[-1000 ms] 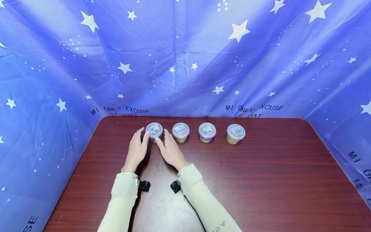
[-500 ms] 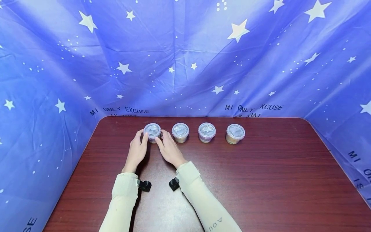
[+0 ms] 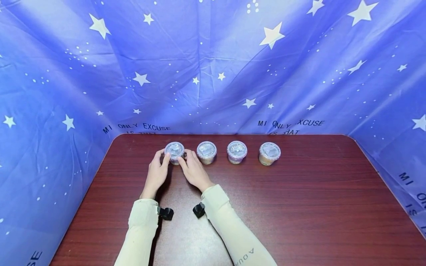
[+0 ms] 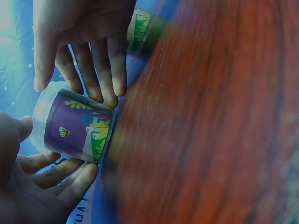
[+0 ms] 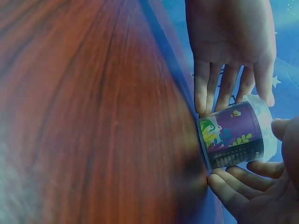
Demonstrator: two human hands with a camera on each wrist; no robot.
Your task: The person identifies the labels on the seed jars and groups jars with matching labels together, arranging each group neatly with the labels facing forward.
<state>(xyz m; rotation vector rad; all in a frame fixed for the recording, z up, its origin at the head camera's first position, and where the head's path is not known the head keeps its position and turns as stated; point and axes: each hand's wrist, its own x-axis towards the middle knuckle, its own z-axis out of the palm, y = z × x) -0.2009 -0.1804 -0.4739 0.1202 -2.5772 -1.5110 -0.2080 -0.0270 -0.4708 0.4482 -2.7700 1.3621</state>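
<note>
A small lidded plastic tub [image 3: 174, 149] stands upright at the left end of a row near the table's back edge. Its purple label with a bee and leaves [image 4: 70, 128] shows in the left wrist view. On its left side is my left hand [image 3: 156, 175], fingers fairly straight along the wall and thumb by the lid rim. My right hand [image 3: 196, 173] mirrors it on the other side, fingertips against the tub. Dark print on the label [image 5: 236, 154] faces the right wrist camera. Neither hand wraps round the tub.
Three more lidded tubs stand in line to the right: one nearby [image 3: 206, 151], a purple-labelled one [image 3: 237, 151] and one at the far right [image 3: 270, 153]. A blue star-printed curtain [image 3: 213, 59] surrounds the reddish-brown table [image 3: 316, 207].
My right hand has come in against the tub, and the tub has shifted slightly left toward my left hand. Little differs over the last half second.
</note>
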